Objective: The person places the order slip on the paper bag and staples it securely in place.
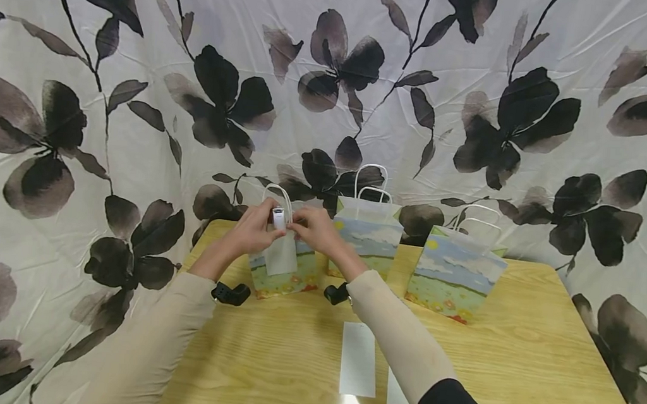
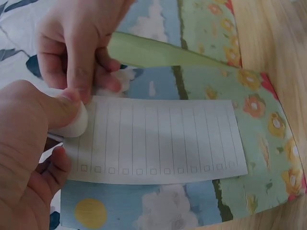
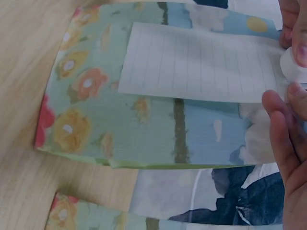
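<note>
Pinching a little white gadget (image 1: 279, 222) in the left grip (image 1: 253, 229), thumb curled over it, right at the top edge of a lined slip (image 2: 163, 139). Got the right grip (image 1: 318, 230) pinching that slip's top corner, just beside the gadget; can't tell if catching the bag's edge too. As for the slip, lying against the front of the leftmost bag (image 1: 304, 267), over the sky-and-meadow print, with tick boxes down its left side. Also seeing a middle bag (image 1: 366, 237) and a right bag (image 1: 457, 276), same print, both upright on the wood counter (image 1: 551, 347). Nearer the body, spotting two loose sheets (image 1: 359, 360), one partly covered by the right sleeve (image 1: 404, 335).
</note>
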The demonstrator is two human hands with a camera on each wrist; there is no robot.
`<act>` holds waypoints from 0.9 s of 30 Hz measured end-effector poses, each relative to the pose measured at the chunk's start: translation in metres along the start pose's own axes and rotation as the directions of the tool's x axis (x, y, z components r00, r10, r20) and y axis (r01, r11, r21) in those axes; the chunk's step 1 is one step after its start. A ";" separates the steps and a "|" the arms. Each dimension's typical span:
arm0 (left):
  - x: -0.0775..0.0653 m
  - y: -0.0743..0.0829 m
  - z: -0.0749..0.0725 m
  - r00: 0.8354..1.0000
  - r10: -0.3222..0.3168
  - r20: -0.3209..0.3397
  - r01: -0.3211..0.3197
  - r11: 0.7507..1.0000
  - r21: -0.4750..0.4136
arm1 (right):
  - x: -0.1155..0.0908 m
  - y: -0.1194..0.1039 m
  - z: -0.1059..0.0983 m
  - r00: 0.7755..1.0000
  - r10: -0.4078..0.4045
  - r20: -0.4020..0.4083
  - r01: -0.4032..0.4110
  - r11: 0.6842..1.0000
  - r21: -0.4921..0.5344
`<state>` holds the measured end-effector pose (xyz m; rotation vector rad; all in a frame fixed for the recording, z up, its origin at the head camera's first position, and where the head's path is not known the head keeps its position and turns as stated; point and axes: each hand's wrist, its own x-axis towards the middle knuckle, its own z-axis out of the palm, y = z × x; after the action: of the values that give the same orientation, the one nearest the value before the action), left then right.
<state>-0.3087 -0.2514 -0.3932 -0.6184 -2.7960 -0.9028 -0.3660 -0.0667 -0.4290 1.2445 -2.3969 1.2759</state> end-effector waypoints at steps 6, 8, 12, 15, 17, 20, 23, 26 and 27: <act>0.001 -0.008 0.002 0.999 0.027 0.019 -0.027 1.000 0.006 | 0.001 0.001 0.000 1.000 0.012 0.024 -0.011 1.000 -0.018; -0.001 -0.011 0.002 1.000 0.021 0.020 -0.021 1.000 0.002 | 0.001 0.000 0.001 0.998 0.032 0.061 -0.029 0.999 -0.041; -0.003 -0.015 -0.003 1.000 0.027 -0.009 -0.027 0.999 -0.024 | 0.005 -0.002 0.004 0.995 0.040 0.089 -0.031 0.994 -0.102; -0.003 -0.015 -0.005 0.999 0.039 -0.021 -0.040 0.998 -0.039 | 0.005 -0.002 0.007 0.999 0.021 0.037 -0.017 0.993 -0.115; -0.002 -0.014 -0.006 0.999 0.033 -0.024 -0.034 0.998 -0.050 | 0.005 -0.001 0.009 1.000 0.003 -0.002 -0.003 0.993 -0.117; -0.003 -0.014 -0.007 1.000 0.003 -0.010 -0.004 0.997 -0.071 | 0.005 0.000 0.012 0.999 -0.010 -0.036 0.006 0.995 -0.101; -0.003 -0.014 -0.006 1.000 -0.015 0.010 0.015 0.997 -0.081 | 0.004 0.001 0.013 0.998 0.008 -0.055 -0.012 0.998 -0.062; -0.004 -0.014 -0.004 0.999 -0.028 0.017 0.029 0.996 -0.081 | 0.003 0.001 0.014 0.997 0.032 -0.072 -0.033 0.999 -0.018; -0.004 -0.014 -0.003 0.999 -0.034 0.019 0.036 0.996 -0.083 | 0.003 0.001 0.014 0.996 0.038 -0.075 -0.039 0.999 -0.006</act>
<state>-0.3110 -0.2650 -0.3989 -0.5932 -2.8053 -1.0301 -0.3655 -0.0782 -0.4374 1.1333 -2.3825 1.2991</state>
